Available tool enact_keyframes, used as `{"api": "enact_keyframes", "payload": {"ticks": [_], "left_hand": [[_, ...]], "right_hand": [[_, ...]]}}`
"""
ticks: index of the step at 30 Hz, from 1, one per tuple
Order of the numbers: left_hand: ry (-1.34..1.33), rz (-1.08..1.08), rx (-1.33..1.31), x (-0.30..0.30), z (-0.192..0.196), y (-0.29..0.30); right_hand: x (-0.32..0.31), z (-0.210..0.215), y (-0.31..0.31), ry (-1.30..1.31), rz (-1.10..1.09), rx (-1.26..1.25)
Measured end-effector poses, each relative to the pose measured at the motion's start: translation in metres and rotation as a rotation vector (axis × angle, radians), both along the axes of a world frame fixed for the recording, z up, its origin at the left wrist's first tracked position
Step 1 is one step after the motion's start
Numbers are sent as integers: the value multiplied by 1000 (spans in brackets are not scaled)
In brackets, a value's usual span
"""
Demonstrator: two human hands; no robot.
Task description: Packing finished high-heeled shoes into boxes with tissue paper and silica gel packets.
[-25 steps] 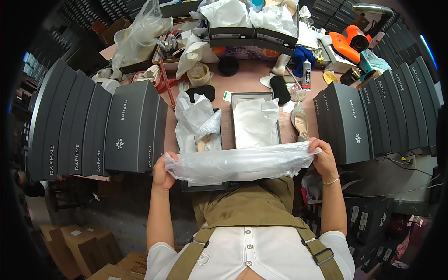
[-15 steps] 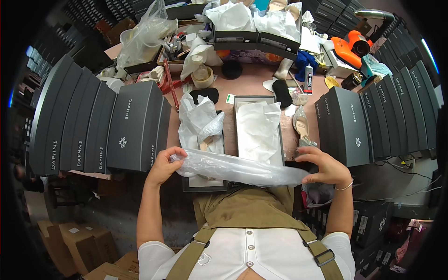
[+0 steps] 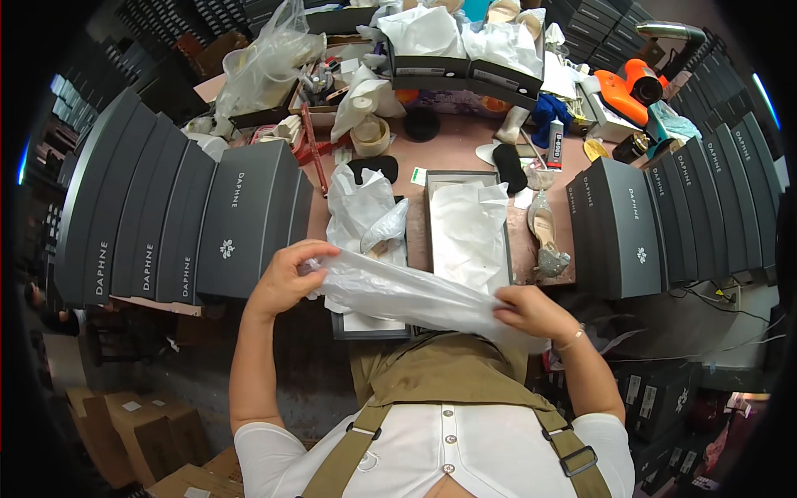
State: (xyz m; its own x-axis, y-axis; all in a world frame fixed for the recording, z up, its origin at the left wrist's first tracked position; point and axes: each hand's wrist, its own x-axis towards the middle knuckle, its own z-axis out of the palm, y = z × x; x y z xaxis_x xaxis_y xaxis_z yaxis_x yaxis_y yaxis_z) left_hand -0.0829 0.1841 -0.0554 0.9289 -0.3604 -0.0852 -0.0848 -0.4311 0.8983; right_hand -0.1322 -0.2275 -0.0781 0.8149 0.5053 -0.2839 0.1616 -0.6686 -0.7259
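A translucent white plastic bag (image 3: 407, 293) is stretched between my hands above the table's near edge. My left hand (image 3: 292, 276) pinches its left end, and my right hand (image 3: 531, 312) is closed on it near the right end. Behind the bag lies an open shoe box (image 3: 432, 249) lined with white paper (image 3: 466, 224). To its left, a second box (image 3: 369, 325) holds crumpled tissue and a silvery shoe (image 3: 386, 228), partly hidden by the bag. A glittery heeled shoe (image 3: 544, 232) rests on the table right of the lined box.
Dark grey shoe boxes (image 3: 249, 224) stand in a row at left, with another row (image 3: 618, 232) at right. Farther back are a glue tube (image 3: 555, 145), tape rolls (image 3: 370, 134), an orange heat tool (image 3: 618, 95) and boxes of tissue (image 3: 427, 70). Cartons (image 3: 149, 427) sit on the floor, lower left.
My right hand has moved left and inward and has closed on the plastic bag, where before its fingers were spread beside the bag's end. The glittery shoe is now more fully visible.
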Motion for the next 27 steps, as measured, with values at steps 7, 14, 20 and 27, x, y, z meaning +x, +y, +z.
{"api": "enact_keyframes", "payload": {"ticks": [7, 14, 20, 27], "left_hand": [[32, -74, -6, 17, -25, -21], [-78, -303, -6, 21, 6, -53], [259, 282, -193, 38, -43, 13], [151, 444, -925, -8, -90, -121]], "right_hand": [[-30, 35, -77, -132, -181, -489], [39, -15, 57, -34, 25, 222], [30, -8, 48, 104, -112, 219], [23, -1, 57, -135, -172, 190]]}}
